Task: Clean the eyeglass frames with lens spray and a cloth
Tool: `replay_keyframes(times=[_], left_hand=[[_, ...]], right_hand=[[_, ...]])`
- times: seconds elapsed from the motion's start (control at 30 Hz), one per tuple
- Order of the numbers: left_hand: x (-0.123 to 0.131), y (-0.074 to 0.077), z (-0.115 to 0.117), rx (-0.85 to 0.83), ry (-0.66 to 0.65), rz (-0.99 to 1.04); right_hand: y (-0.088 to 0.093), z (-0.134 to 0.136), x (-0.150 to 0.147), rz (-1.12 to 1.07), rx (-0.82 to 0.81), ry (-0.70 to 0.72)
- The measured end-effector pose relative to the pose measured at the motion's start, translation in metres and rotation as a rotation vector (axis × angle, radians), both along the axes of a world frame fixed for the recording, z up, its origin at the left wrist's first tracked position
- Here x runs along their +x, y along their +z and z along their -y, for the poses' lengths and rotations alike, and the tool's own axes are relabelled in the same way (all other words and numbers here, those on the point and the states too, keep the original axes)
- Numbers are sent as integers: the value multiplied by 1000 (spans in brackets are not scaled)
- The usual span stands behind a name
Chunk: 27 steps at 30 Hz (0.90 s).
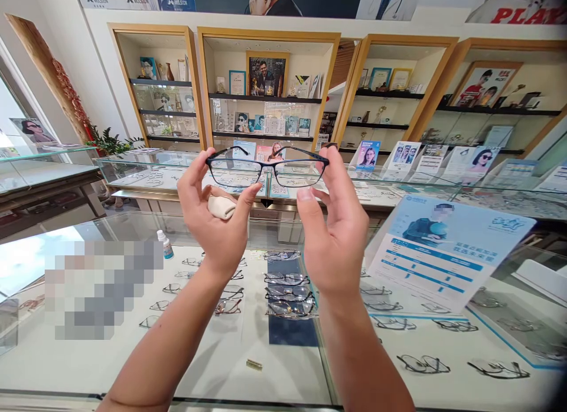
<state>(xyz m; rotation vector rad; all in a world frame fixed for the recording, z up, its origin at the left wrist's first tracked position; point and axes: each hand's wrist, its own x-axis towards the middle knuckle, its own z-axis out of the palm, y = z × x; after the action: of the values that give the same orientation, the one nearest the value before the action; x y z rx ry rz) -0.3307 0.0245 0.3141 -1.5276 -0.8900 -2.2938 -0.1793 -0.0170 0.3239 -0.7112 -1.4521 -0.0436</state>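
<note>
Dark-framed eyeglasses (pixel 268 164) are held up level in front of me, above the glass counter. My left hand (pixel 217 205) grips their left end near the hinge. Tucked in that same palm is a folded cream cloth (pixel 221 207). At the right end of the frame, the fingers of my right hand (pixel 334 223) close round the hinge, with the thumb below the lens. Both temples are unfolded and point away from me. The shelves and far counter show through the clear lenses.
Below lies a glass display counter (pixel 296 394) with several rows of eyeglasses (pixel 290 294) inside. A small white bottle (pixel 165 245) stands at the left. A blue-and-white sign (pixel 447 246) leans at the right. Farther back are another glass counter (pixel 177 174) and wooden shelves (pixel 270 33).
</note>
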Motion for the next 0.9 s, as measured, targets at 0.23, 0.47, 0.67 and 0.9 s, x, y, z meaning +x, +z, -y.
replay_keyframes(times=[0.23,0.47,0.67,0.9], left_hand=[[3,-1,9,32,46,19],[-3,3,8,20,-82,32],[-6,-2,-10,158,-246,43],[-3,-5,-14,163,-175,14]], right_hand=[[-2,-7,2,-18,-33,42],[3,-6,3,-45,12,11],[5,-12,3,-243,28,162],[5,-20,6,-322,8,220]])
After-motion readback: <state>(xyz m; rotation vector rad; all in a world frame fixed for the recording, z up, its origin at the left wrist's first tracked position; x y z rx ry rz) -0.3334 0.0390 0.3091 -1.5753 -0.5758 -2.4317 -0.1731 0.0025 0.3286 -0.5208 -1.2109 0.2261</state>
